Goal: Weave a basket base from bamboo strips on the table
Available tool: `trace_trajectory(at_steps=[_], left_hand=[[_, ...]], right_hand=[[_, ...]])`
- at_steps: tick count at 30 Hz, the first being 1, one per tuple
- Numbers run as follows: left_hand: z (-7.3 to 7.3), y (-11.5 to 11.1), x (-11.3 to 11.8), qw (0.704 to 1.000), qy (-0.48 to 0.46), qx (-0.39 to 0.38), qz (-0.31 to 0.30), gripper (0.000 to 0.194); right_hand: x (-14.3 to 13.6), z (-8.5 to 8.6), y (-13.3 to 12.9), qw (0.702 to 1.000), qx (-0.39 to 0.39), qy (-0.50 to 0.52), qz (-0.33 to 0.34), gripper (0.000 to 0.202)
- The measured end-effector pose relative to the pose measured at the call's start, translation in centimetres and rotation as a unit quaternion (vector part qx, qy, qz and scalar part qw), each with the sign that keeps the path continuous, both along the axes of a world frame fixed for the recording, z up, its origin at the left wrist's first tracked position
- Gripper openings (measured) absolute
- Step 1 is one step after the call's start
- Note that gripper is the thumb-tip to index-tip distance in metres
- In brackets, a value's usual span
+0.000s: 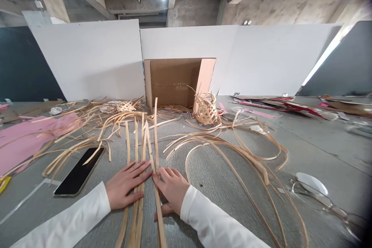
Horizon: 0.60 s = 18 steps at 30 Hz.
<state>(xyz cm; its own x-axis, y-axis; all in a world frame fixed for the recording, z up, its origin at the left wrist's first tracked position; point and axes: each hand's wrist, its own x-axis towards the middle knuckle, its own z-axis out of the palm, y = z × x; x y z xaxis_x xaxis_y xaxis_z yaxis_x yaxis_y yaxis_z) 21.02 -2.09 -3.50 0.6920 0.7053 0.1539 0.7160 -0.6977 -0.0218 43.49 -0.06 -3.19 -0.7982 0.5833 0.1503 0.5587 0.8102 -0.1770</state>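
Note:
My left hand (126,186) lies flat, fingers stretched out, across several thin bamboo strips (128,145) that run lengthwise away from me. Its fingertips come close to my right hand (172,189), whose fingers are curled on a separate bamboo strip (161,221). The right thumb reaches to that same strip lower down. Beyond the hands, the far ends of the strips stick out side by side, two of them leaning together. What lies under the left palm is hidden.
Left of my hand lies a black phone (78,172), with pink paper (35,131) beyond. Loose strips (232,149) curve across the right side, near eyeglasses (315,201). A woven ball (207,110) stands beside an open cardboard box (176,79). White panels (95,62) close off the back.

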Motion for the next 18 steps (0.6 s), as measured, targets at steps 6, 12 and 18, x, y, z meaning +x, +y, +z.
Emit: trace_trajectory(at_steps=[6,12,18], left_hand=[[-0.2,-0.1,0.3,1.000,-0.002,-0.008,0.015,0.057],[-0.1,0.0,0.2,0.999,-0.020,-0.020,0.016,0.054],[-0.1,-0.1,0.3,0.999,-0.020,-0.017,0.018,0.053]], right_hand=[[-0.1,0.1,-0.1,1.000,0.002,-0.001,0.002,0.090],[0.6,0.9,0.6,0.999,-0.044,-0.005,0.027,0.089],[0.6,0.5,0.9,0.998,-0.051,0.005,0.025,0.082]])
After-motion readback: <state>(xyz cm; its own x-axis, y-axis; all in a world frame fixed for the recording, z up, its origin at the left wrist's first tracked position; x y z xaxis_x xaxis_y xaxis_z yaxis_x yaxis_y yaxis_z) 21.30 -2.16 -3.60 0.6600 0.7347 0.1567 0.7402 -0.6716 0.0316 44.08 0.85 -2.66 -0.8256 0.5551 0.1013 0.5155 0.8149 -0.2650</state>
